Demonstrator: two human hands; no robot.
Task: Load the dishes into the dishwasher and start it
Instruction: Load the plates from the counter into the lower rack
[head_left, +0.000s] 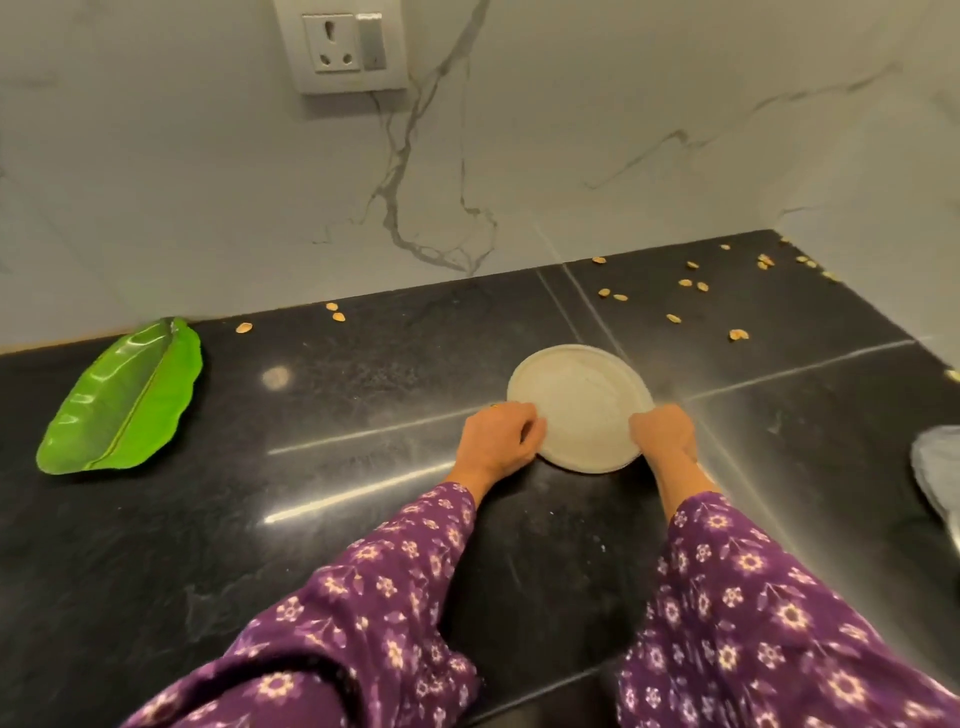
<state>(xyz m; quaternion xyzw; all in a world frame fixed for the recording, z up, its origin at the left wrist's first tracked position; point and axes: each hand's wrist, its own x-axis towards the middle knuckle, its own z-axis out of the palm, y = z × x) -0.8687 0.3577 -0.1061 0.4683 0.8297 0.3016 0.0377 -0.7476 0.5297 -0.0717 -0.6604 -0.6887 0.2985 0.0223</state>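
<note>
A round cream plate (579, 400) lies flat on the black stone counter (322, 467). My left hand (498, 441) curls its fingers round the plate's left edge. My right hand (665, 431) curls round the plate's right edge. Both arms wear purple flowered sleeves. A green leaf-shaped dish (124, 400) lies on the counter far to the left, away from both hands. No dishwasher is in view.
Several nut shells (691, 285) are scattered over the back right of the counter. A marble wall with a socket (340, 44) rises behind. A grey cloth-like thing (940, 467) shows at the right edge.
</note>
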